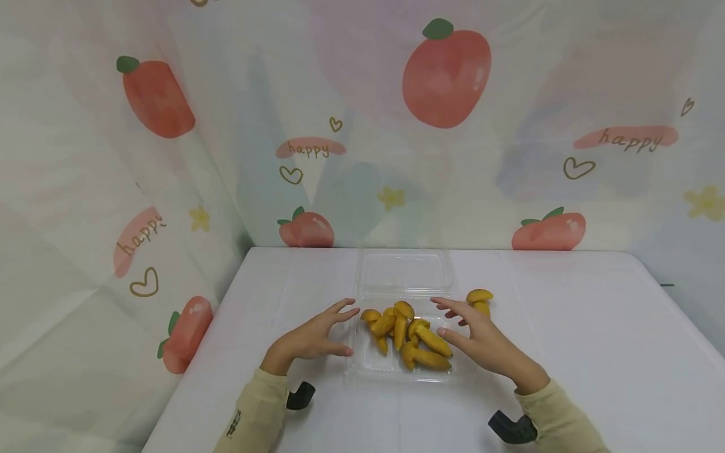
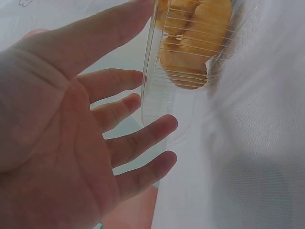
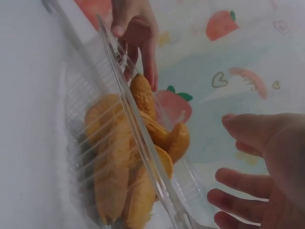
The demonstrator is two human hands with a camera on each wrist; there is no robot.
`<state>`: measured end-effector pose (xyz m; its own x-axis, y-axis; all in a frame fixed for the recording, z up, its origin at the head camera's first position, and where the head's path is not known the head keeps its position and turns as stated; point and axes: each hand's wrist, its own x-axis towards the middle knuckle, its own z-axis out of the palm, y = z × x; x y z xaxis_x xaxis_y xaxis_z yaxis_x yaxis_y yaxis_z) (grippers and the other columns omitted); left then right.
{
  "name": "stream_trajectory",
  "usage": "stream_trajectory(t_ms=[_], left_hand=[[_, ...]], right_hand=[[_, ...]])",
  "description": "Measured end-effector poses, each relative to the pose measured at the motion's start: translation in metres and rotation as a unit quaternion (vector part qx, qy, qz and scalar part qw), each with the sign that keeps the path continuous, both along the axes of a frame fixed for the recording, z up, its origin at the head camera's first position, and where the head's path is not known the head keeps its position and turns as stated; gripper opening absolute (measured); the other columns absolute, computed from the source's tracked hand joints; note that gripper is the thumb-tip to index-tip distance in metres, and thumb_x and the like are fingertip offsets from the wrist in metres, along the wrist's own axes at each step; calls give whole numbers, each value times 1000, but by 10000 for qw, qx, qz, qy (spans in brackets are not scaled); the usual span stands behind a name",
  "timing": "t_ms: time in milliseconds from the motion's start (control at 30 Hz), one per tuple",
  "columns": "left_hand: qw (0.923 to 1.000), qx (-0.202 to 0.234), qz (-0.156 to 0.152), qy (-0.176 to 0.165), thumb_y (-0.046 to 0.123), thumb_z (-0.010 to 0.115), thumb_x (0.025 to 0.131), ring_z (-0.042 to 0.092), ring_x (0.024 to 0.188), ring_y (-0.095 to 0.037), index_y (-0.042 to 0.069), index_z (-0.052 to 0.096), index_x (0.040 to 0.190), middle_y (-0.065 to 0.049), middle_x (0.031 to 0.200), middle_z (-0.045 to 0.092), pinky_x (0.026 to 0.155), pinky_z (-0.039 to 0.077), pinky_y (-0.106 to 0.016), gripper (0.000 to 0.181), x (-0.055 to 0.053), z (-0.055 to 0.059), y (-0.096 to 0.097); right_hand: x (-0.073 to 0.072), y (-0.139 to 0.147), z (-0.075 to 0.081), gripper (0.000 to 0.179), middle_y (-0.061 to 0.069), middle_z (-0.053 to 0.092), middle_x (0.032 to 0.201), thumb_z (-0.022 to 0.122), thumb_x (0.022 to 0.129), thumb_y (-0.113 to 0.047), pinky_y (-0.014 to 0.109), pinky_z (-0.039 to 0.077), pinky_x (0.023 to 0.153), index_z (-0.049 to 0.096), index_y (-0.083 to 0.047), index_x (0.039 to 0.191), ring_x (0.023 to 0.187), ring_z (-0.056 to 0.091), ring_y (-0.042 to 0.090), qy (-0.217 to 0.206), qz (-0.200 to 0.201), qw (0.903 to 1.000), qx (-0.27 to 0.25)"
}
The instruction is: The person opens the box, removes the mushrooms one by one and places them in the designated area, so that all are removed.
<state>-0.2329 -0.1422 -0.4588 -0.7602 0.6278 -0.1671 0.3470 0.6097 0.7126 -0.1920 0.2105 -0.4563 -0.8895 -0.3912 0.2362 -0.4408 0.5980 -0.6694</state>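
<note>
Several yellow mushrooms (image 1: 401,327) lie in a clear plastic clamshell box (image 1: 368,365), whose lid (image 1: 405,270) is folded back flat on the table behind it. My left hand (image 1: 314,336) is at the box's left side, fingers spread and holding nothing. In the left wrist view its thumb and fingertips are right at the box's rim (image 2: 148,62). On the right side my right hand (image 1: 481,343) hovers with fingers spread and nothing in them. A single mushroom (image 1: 480,299) lies outside the box, its stem partly hidden behind the right hand.
The table (image 1: 589,327) has a white cover. A hanging cloth printed with fruit (image 1: 446,78) and "happy" lettering stands behind it and along the left side. Black wrist mounts (image 1: 512,428) stick out from both sleeves, low over the table.
</note>
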Motion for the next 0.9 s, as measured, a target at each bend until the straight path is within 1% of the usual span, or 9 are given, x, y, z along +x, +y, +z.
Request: stream_trajectory(t_ms=[133, 267, 367, 433, 533, 633, 700, 800, 900], left_hand=[[10000, 8, -27, 35, 21, 78, 90, 21, 156, -38, 9, 33, 158, -12, 171, 15, 122, 26, -63, 83, -1, -1, 0], [10000, -24, -42, 60, 22, 78, 90, 22, 156, -38, 8, 33, 158, -12, 171, 16, 122, 26, -62, 83, -1, -1, -1], [10000, -43, -39, 57, 22, 78, 90, 21, 156, -38, 8, 33, 158, -12, 171, 16, 122, 26, -62, 83, 0, 0, -1], [10000, -25, -37, 64, 21, 78, 90, 22, 156, -38, 8, 33, 158, -12, 171, 16, 122, 26, -62, 83, 0, 0, -1], [10000, 3, -18, 34, 21, 78, 90, 21, 156, -38, 9, 33, 158, -11, 171, 15, 123, 25, -62, 83, 0, 0, 0], [10000, 32, -10, -29, 21, 78, 90, 20, 156, -38, 9, 34, 158, -11, 171, 15, 123, 24, -62, 82, 0, -2, 0], [10000, 30, -9, -66, 22, 77, 90, 20, 156, -37, 9, 34, 158, -11, 171, 15, 123, 24, -62, 82, 1, -2, 0], [10000, 28, -18, -36, 22, 77, 90, 21, 156, -38, 9, 34, 158, -11, 171, 15, 123, 25, -62, 82, 1, -3, 0], [10000, 39, 4, 11, 22, 78, 90, 22, 156, -38, 8, 34, 158, -12, 171, 16, 122, 25, -62, 82, 0, -3, 0]], right_hand=[[4, -8, -1, 50, 13, 63, 136, 65, 99, -21, 39, 53, 89, 51, -12, 147, 111, 62, 33, -185, 241, 9995, -4], [8, -17, -3, 48, 14, 60, 142, 64, 100, -21, 38, 55, 90, 53, -8, 145, 111, 63, 33, -388, 686, 9969, -19], [10, -22, -7, 47, 15, 62, 139, 63, 101, -21, 39, 56, 92, 53, -6, 144, 111, 64, 31, -468, 1103, 9928, 32], [10, -25, -10, 46, 13, 63, 136, 62, 102, -22, 39, 56, 94, 54, -6, 144, 112, 64, 28, -514, 1283, 9903, 111], [11, -27, -12, 42, 9, 65, 133, 59, 103, -25, 37, 55, 96, 58, -9, 142, 115, 63, 25, -513, 1366, 9887, 344], [13, -28, -12, 38, 9, 64, 135, 54, 105, -27, 41, 54, 100, 62, -11, 139, 122, 61, 29, -520, 1375, 9872, 614], [14, -29, -12, 37, 9, 63, 135, 51, 107, -28, 42, 54, 99, 65, -11, 137, 122, 61, 28, -534, 1410, 9853, 801], [15, -31, -11, 36, 11, 61, 136, 49, 107, -27, 45, 54, 98, 67, -11, 133, 120, 61, 28, -477, 1511, 9823, 998], [15, -34, -9, 33, 16, 57, 140, 51, 106, -24, 50, 52, 99, 69, -13, 132, 123, 60, 33, -518, 1569, 9801, 1096]])
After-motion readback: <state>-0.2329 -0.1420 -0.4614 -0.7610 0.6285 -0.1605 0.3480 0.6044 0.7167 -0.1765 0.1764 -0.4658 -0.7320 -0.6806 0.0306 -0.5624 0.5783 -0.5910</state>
